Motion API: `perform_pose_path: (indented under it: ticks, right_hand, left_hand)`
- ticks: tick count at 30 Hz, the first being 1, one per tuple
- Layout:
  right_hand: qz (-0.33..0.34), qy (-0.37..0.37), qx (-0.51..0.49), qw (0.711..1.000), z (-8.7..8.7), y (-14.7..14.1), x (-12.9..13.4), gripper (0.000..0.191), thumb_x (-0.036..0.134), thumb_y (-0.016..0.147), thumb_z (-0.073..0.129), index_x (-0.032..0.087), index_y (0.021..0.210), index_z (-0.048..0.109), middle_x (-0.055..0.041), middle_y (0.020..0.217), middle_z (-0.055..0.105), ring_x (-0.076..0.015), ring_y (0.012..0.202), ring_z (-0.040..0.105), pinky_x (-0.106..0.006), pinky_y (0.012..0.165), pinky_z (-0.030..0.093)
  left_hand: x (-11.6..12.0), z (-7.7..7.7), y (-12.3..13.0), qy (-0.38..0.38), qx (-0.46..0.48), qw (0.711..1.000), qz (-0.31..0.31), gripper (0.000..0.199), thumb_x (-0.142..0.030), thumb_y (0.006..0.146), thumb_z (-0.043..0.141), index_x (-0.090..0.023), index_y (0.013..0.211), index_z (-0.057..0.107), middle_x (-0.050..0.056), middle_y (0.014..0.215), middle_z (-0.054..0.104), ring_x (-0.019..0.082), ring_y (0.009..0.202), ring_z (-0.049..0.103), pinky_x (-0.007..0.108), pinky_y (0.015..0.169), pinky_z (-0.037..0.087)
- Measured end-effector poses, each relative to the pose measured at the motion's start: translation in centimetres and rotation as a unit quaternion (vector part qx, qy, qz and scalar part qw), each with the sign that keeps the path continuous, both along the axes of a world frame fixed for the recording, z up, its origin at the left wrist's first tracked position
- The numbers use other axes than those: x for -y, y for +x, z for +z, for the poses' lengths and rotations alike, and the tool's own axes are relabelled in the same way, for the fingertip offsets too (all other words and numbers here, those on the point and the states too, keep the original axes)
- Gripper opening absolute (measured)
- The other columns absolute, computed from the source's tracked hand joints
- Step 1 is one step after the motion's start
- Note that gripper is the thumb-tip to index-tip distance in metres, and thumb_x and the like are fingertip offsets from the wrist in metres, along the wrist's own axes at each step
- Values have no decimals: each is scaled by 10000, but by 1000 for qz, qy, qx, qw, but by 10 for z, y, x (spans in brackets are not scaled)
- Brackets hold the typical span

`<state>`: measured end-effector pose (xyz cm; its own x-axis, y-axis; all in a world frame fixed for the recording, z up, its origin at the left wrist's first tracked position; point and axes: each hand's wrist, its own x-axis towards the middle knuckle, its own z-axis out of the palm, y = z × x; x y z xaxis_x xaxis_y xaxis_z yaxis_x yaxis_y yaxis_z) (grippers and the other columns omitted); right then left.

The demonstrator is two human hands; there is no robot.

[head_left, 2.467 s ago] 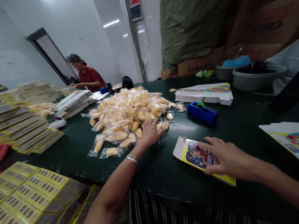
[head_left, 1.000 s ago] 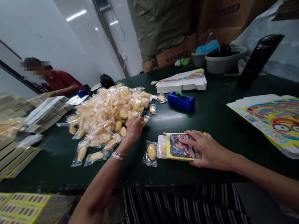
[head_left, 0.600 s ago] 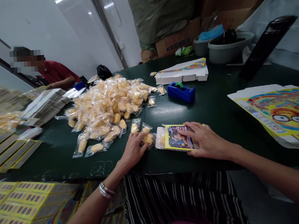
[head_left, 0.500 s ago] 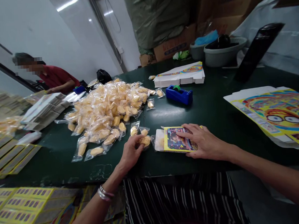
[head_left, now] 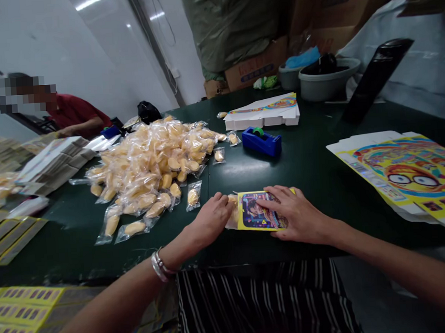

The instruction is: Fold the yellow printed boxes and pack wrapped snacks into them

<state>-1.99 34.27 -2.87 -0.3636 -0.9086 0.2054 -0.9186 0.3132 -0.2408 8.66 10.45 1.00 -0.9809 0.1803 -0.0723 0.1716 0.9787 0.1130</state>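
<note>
My right hand lies over a yellow printed box, thumb and fingers gripping its edges, flat on the dark green table. At the box's open left end is a wrapped yellow piece, partly inside. My left hand is closed on that piece, its fingertips at the opening and partly hiding it. Left of my hands spreads a big heap of wrapped yellow pieces. One single wrapped piece lies between the heap and my left hand.
Behind the box stands a blue tape dispenser, with flat cartons beyond. Printed cartons lie at right, near a black upright object. Grey tubs sit at the back. A person in red works at far left.
My left hand has moved right, from loose wrapped pieces on the table to the box's open end, with a piece. My right hand stays on the box. The view has shifted slightly.
</note>
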Motion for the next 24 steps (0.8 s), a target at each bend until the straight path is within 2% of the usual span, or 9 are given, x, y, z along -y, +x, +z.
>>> perform_pose_path:
  ticks: [6,9,11,14,16,17,19,21,24]
  right_hand:
    - [2,-5,28,1000,1,-3,-1,787,385,679,782,224,1398,504,-225,1453,400,-415,1314,382,-584,980,355]
    - [-3,-13,43,999,1,-3,-1,787,369,672,785,226,1393,507,-217,1447,405,-411,1310,385,-579,977,362]
    - [0,-17,49,999,0,-3,-1,784,366,666,786,231,1388,510,-212,1444,411,-413,1304,390,-581,973,364]
    - [5,-19,48,999,-1,-3,-1,786,370,659,784,236,1383,509,-210,1439,417,-417,1292,400,-591,964,367]
    - [5,-15,44,999,-1,-4,-1,789,369,664,782,236,1390,500,-211,1439,415,-417,1293,400,-594,963,368]
    - [6,-12,43,999,-1,-4,-1,788,369,670,780,237,1393,497,-211,1443,410,-418,1298,395,-594,965,368]
    - [8,-5,44,999,-1,-5,-2,782,373,679,776,243,1396,492,-202,1455,398,-415,1309,387,-591,972,369]
    - [9,0,46,999,0,-5,-2,785,380,681,777,253,1399,486,-191,1462,393,-413,1314,381,-591,976,369]
    - [9,7,46,999,-1,-6,-2,785,390,678,781,259,1395,490,-185,1460,395,-415,1312,380,-600,976,369]
  left_hand:
    - [-2,-5,-4,53,-11,997,46,250,-34,849,435,-134,963,633,142,950,613,288,951,509,448,867,430]
    - [2,-3,-1,136,9,989,53,264,-20,810,452,-171,943,624,87,934,648,236,911,571,393,831,479]
    - [7,-2,-2,192,26,979,59,363,10,778,418,-184,1038,582,55,954,676,185,864,624,328,767,516]
    - [12,-1,-6,320,88,941,60,499,6,765,399,-196,1219,451,71,1059,703,168,904,681,281,721,548]
    - [12,-1,-5,417,124,899,55,512,-23,773,409,-204,1252,417,95,1124,698,189,977,681,310,761,559]
    - [12,-1,-2,438,113,890,54,502,-36,774,421,-209,1245,433,100,1157,686,198,1025,667,340,818,553]
    - [11,-4,7,406,20,911,67,477,-78,776,486,-216,1232,482,103,1231,644,219,1133,606,405,967,491]
    - [13,-9,16,353,-79,925,120,485,-171,793,567,-206,1271,499,123,1334,566,251,1227,523,445,1047,423]
    - [18,-14,22,353,-60,913,194,483,-302,872,507,-157,1333,496,162,1353,535,288,1217,502,503,1041,404]
